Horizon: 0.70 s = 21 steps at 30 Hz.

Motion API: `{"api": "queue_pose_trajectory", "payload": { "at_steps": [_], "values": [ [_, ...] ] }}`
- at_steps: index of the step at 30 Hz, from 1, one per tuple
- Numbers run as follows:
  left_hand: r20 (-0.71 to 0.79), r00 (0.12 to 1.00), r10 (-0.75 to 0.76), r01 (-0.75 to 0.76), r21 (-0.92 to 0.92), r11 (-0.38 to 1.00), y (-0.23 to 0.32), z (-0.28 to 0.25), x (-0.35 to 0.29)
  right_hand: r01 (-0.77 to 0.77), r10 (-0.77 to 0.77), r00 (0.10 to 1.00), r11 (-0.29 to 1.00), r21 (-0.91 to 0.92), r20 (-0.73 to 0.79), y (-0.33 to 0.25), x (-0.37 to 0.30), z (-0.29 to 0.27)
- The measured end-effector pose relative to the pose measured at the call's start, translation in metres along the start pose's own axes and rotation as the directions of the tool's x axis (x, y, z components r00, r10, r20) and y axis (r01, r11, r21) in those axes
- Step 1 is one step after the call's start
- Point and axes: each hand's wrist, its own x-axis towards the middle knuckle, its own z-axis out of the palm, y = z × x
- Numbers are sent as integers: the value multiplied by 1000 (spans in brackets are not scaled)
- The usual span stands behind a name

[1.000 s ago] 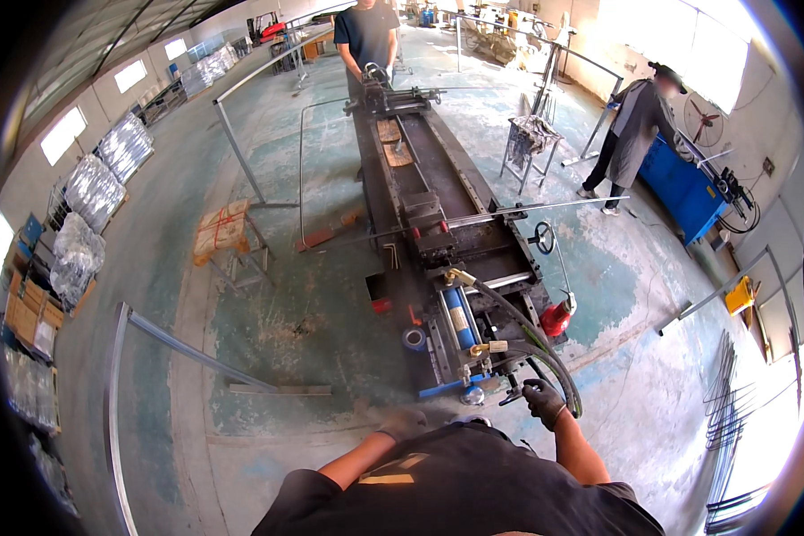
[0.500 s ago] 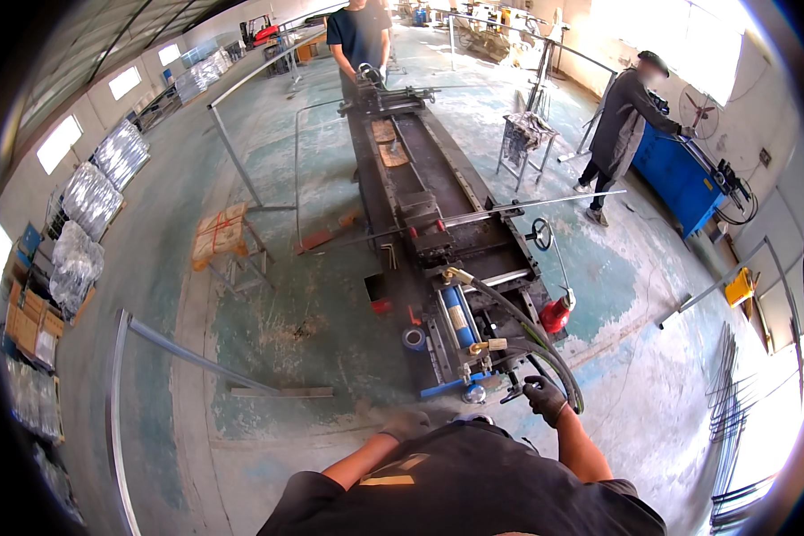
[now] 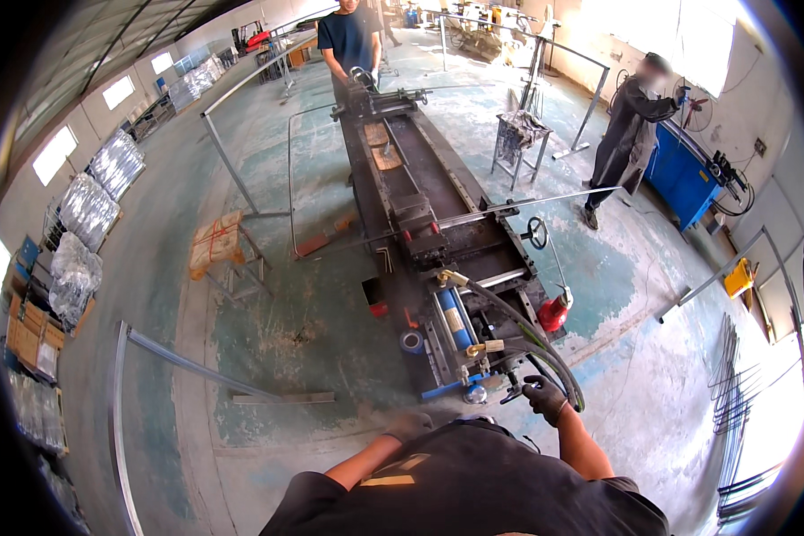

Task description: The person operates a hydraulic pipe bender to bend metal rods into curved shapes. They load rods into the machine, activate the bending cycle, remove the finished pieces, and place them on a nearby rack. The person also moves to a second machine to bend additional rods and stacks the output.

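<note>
My right hand, in a dark glove, is closed around a black lever handle at the near end of a long, dark metal machine bed. Beside it, a blue hydraulic cylinder with brass fittings lies along the bed, and black and green hoses curve past my wrist. My left hand, gloved too, rests close to my front, off the machine. Its fingers are indistinct. Across the bed lies a long thin metal bar. A tape roll sits on the bed's left side.
A co-worker stands at the machine's far end, another beside a blue machine at right. Around are a red lamp, a handwheel, stools, a metal frame at left and wrapped stacks.
The co-worker at right has turned and raised an arm higher. My view has shifted slightly, while both my hands stay in nearly the same place.
</note>
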Motion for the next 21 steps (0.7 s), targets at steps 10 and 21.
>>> {"api": "queue_pose_trajectory", "payload": {
  "at_steps": [10,21],
  "values": [
    [23,1000,-9,9,-41,999,9,-5,-3,1,-1,1000,1000,-3,-3,-6,-4,1],
    [23,999,-28,29,-47,998,8,-2,-3,1,-1,1000,999,32,9,-5,-3,1]
  ]
}}
